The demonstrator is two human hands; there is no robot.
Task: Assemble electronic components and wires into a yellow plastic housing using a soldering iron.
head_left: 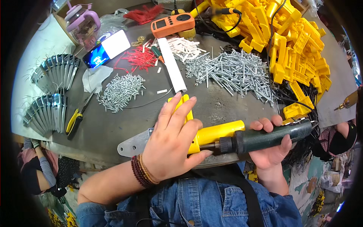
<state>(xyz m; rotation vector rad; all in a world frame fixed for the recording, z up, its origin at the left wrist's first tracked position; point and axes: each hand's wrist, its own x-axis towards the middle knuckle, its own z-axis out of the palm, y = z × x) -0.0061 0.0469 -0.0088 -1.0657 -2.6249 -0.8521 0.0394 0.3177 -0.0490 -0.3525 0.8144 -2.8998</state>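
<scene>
My left hand [172,142] presses down on a yellow plastic part [211,132] that lies over a flat grey metal bracket [132,143] at the table's near edge. My right hand [270,145] grips a dark green electric screwdriver [270,138], held level with its chuck pointing left into the side of the yellow part. The screwdriver's tip is hidden by my left thumb and the part. A pile of yellow plastic parts [291,41] fills the far right of the table.
A heap of long screws [238,72] and a smaller heap of short screws [121,90] lie mid-table. Stacked metal brackets [49,94] stand at left, beside yellow-handled pliers [75,121]. A phone [107,48], an orange meter [172,24], a white tube [172,64] and red wires [138,58] lie behind.
</scene>
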